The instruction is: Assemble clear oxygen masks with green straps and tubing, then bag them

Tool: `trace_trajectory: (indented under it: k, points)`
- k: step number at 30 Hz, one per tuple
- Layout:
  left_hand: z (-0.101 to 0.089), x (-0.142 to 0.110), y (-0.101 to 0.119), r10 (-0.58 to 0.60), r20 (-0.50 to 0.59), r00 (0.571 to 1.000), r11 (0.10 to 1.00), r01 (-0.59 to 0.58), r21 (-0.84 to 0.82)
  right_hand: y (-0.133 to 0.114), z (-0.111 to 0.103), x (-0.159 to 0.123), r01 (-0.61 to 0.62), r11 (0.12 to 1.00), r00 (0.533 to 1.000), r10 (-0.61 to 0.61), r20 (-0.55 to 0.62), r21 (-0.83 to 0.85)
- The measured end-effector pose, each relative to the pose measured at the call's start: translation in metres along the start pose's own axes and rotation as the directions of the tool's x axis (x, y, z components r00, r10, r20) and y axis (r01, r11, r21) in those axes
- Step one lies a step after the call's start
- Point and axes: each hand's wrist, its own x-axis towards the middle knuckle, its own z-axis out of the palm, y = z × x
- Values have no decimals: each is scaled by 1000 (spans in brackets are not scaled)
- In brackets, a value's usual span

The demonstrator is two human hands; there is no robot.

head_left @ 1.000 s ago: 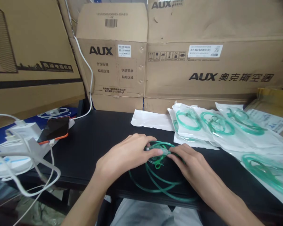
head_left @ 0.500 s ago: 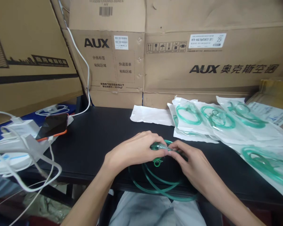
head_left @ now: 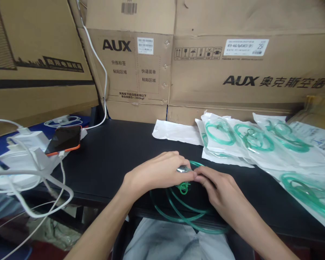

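Observation:
Over the near part of the black table point(head_left: 111, 155), my left hand point(head_left: 158, 171) is closed round a clear greenish oxygen mask point(head_left: 183, 169), mostly covered by the fingers. My right hand point(head_left: 219, 182) touches the left fingertips, pinching the mask's narrow end, where the green tubing point(head_left: 184, 219) seems to join; the exact joint is hidden. Loops of that tubing hang past the table edge above the lap, and another bend shows behind the hands. A curled green strap point(head_left: 183, 187) dangles under the left fingers.
Several pouches with green masks and tubing point(head_left: 253, 139) lie at the right. A flat white pouch point(head_left: 176, 130) lies behind the hands. At the left are a phone point(head_left: 65, 139), white chargers point(head_left: 34, 141) and tangled cables. Cardboard boxes point(head_left: 141, 79) wall off the back.
The view has shifted slightly, so the scene sits a little further right. Both hands keep their hold, and the left fingers cover more of the mask.

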Motion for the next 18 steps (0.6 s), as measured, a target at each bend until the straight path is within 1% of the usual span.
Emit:
trace_trajectory:
  k: [3,7,10,14,16,17,18]
  points:
    - [-4,-3,1,53,-20,998,997,-52,58,0,1,2,34,999,999,-34,12,-36]
    - [-6,-8,6,171,-14,985,953,-161,255,0,4,3,93,992,996,-94,-3,-79]
    - [-1,-11,8,245,-23,969,894,-217,391,-2,7,2,129,985,991,-133,-26,-112]
    - [9,-17,4,297,-59,953,836,-230,497,-1,10,2,178,972,983,-184,-24,-154]
    - [5,-25,0,336,-65,939,805,-251,538,2,11,1,197,967,979,-204,-27,-164]
    - [0,-32,-4,353,-83,932,797,-253,549,4,11,1,200,966,978,-208,-32,-166]
    - [-7,-40,-9,358,-127,925,800,-234,552,6,11,1,200,965,977,-209,-41,-168]
